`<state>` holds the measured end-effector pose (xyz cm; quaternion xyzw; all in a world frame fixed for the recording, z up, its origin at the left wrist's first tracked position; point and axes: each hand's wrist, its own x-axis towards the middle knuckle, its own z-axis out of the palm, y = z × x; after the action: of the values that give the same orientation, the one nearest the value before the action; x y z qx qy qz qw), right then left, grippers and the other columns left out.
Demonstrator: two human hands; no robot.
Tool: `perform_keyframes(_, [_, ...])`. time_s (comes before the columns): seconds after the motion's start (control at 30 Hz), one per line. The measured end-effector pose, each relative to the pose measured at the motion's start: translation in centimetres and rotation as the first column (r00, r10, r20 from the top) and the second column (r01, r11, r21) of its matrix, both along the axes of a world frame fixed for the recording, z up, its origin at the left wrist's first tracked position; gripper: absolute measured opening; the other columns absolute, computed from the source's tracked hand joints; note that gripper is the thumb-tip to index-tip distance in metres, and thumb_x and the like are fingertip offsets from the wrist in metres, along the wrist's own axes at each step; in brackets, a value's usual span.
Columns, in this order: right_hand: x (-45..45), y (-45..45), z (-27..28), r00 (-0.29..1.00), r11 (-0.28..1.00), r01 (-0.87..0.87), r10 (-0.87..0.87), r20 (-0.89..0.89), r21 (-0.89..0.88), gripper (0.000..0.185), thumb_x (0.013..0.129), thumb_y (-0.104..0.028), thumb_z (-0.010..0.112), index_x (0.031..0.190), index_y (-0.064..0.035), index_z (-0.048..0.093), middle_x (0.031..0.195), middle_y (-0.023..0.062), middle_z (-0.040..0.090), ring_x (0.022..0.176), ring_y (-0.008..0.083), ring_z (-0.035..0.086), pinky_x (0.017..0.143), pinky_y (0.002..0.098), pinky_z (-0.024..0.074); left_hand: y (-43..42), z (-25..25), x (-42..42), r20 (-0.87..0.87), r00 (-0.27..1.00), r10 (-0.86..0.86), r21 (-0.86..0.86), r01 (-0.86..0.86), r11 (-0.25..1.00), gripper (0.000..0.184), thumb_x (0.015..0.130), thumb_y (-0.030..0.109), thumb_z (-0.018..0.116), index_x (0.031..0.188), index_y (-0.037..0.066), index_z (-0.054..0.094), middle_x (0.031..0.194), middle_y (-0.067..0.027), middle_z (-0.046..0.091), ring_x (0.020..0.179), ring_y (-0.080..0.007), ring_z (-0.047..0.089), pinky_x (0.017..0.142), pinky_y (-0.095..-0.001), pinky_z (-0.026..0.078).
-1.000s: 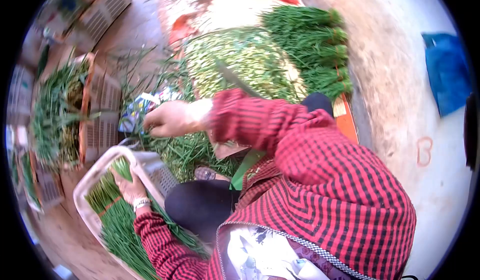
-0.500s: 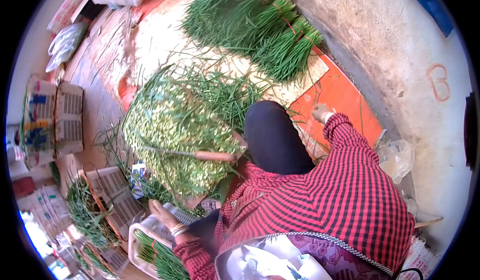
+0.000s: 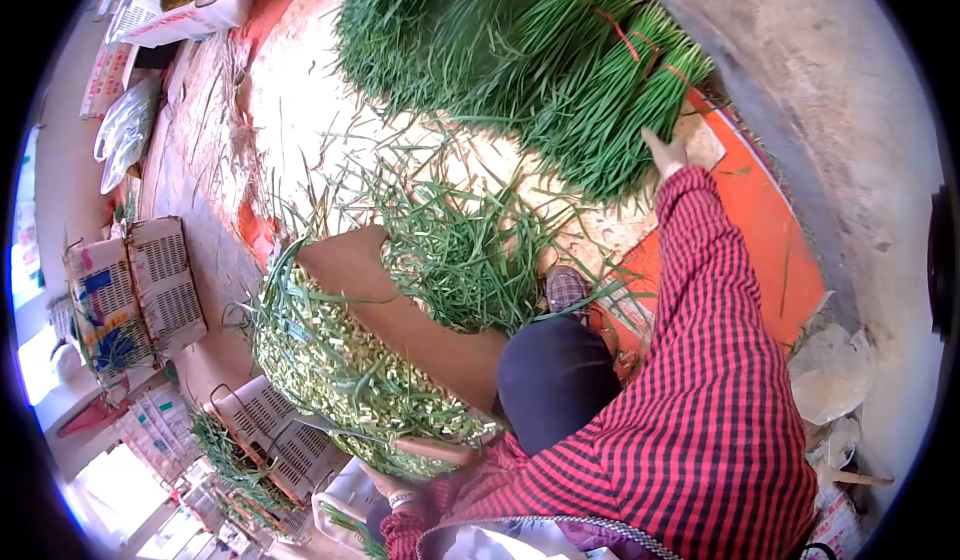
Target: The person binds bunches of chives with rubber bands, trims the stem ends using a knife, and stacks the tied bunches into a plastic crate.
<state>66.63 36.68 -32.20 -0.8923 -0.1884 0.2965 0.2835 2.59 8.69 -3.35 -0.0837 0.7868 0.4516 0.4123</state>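
My right hand is stretched out beside the tips of a green leafy bundle tied with a red band, its fingers extended and holding nothing visible. Low in the view, my left hand lies by the near edge of a heap of pale green cuttings, fingers apart and partly hidden. A knife with a wooden handle rests on that heap. The cuttings cover part of a brown board. Below my left hand is a white basket with green stalks in it.
More green bundles lie at the top. Loose leaves are scattered in the middle. An orange sheet borders the wall on the right. Crates stand at the left, and a plastic bag is at the right.
The view has swung toward the bundles. My right hand has gone from above the basket, across the orange sheet, to the bundles. My left hand has left the stalks in the basket.
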Motion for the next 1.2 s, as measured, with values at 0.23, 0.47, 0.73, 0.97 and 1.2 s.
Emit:
perform_keyframes(0.23, [-0.4, 5.6, 1.2, 0.949, 0.993, 0.115, -0.115, -0.292, -0.016, 0.065, 0.077, -0.032, 0.073, 0.127, 0.0064, 0.056, 0.123, 0.0162, 0.063, 0.108, 0.0276, 0.061, 0.094, 0.0375, 0.0467, 2.2, 2.1, 3.0, -0.054, 0.991, 0.120, -0.163, -0.128, 0.978, 0.076, 0.092, 0.069, 0.036, 0.138, 0.010, 0.050, 0.136, -0.0112, 0.054, 0.121, -0.0329, 0.050, 0.106, -0.0453, 0.038])
perform_keyframes(0.47, [-1.8, -3.1, 17.2, 0.907, 0.918, -0.081, 0.229, -0.354, 0.388, 0.049, 0.082, -0.025, 0.070, 0.122, 0.0020, 0.061, 0.112, 0.0110, 0.066, 0.099, 0.0215, 0.063, 0.087, 0.0352, 0.0486, -1.5, 0.0, -1.6, 0.176, 0.984, 0.009, 0.088, -0.025, 0.996, 0.073, 0.091, 0.065, 0.041, 0.140, 0.011, 0.049, 0.135, -0.0114, 0.054, 0.121, -0.0322, 0.052, 0.102, -0.0500, 0.043])
perform_keyframes(0.73, [-11.7, -8.8, 34.2, 0.440, 0.418, -0.768, 0.895, -0.073, 0.485, 0.055, 0.089, -0.007, 0.061, 0.138, 0.0071, 0.042, 0.130, 0.0140, 0.054, 0.117, 0.0242, 0.052, 0.104, 0.0324, 0.0357, 2.1, -0.6, -2.7, -0.632, 0.769, 0.093, 0.329, 0.158, 0.931, 0.051, 0.084, 0.040, 0.070, 0.113, -0.001, 0.064, 0.105, -0.0124, 0.066, 0.099, -0.0204, 0.060, 0.089, -0.0350, 0.046])
perform_keyframes(0.97, [-32.0, -15.9, 42.8, -0.192, -0.327, -0.804, 0.933, 0.303, 0.497, 0.058, 0.082, -0.004, 0.069, 0.134, 0.0047, 0.045, 0.123, 0.0170, 0.057, 0.110, 0.0227, 0.056, 0.097, 0.0329, 0.0429, 3.0, 10.1, -0.1, -0.173, 0.910, -0.377, 0.928, 0.279, 0.247, 0.083, 0.087, 0.060, 0.060, 0.143, 0.002, 0.039, 0.133, -0.0148, 0.055, 0.124, -0.0254, 0.052, 0.111, -0.0413, 0.036])
perform_keyframes(1.2, [-42.8, -21.8, 39.0, -0.537, -0.500, -0.642, 0.835, 0.124, 0.581, 0.048, 0.083, -0.017, 0.073, 0.123, 0.0034, 0.056, 0.121, 0.0176, 0.060, 0.108, 0.0236, 0.059, 0.091, 0.0355, 0.0456, -7.9, 15.8, -5.5, 0.034, 0.949, -0.312, 0.999, -0.034, 0.005, 0.061, 0.088, 0.043, 0.065, 0.133, 0.005, 0.050, 0.122, -0.0157, 0.061, 0.106, -0.0299, 0.063, 0.092, -0.0451, 0.052])
